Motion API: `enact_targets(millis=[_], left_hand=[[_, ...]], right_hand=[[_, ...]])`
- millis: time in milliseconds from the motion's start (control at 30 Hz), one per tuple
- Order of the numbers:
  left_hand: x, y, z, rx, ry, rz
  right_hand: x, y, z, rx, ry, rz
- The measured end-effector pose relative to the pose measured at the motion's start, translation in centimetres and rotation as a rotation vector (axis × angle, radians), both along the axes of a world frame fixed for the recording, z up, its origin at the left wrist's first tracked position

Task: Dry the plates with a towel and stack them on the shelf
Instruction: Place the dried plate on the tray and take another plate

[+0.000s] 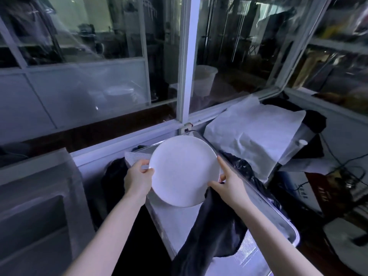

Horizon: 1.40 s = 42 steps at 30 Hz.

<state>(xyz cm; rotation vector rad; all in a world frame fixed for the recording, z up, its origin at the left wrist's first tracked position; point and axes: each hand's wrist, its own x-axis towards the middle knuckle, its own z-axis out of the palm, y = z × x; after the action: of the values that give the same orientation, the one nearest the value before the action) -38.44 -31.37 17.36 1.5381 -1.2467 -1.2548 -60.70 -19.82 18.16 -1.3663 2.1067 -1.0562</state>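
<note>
Risk: left hand (139,176) has only a rim pinch on the plate (184,172), thumb on top. If the surface is wet, it could slip and drop. Right hand (229,182) splits its hold between rim and dark towel (211,226), so a tug on the hanging cloth could tip the plate.

Pose: left forearm rises from lower left, fingers curled under the left rim. Plate is held in the air over the lined tray (278,214). Right forefinger lies straight along the right rim, thumb on the lower edge, towel dangling beneath.
</note>
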Motion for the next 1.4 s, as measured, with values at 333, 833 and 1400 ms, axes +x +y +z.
enact_targets(millis=[333, 833, 1400], left_hand=[[-3.3, -2.8, -3.9, 0.064, -0.128, -0.09], [-5.7, -4.8, -6.9, -0.005, -0.402, -0.092], [-5.5, -2.9, -7.1, -0.128, -0.507, -0.091]], right_hand=[[-4.4, -5.3, -5.3, 0.179, -0.113, 0.029], [-6.6, -9.3, -8.1, 0.316, -0.071, 0.029], [-5.5, -7.2, -7.0, 0.239, 0.006, -0.078]])
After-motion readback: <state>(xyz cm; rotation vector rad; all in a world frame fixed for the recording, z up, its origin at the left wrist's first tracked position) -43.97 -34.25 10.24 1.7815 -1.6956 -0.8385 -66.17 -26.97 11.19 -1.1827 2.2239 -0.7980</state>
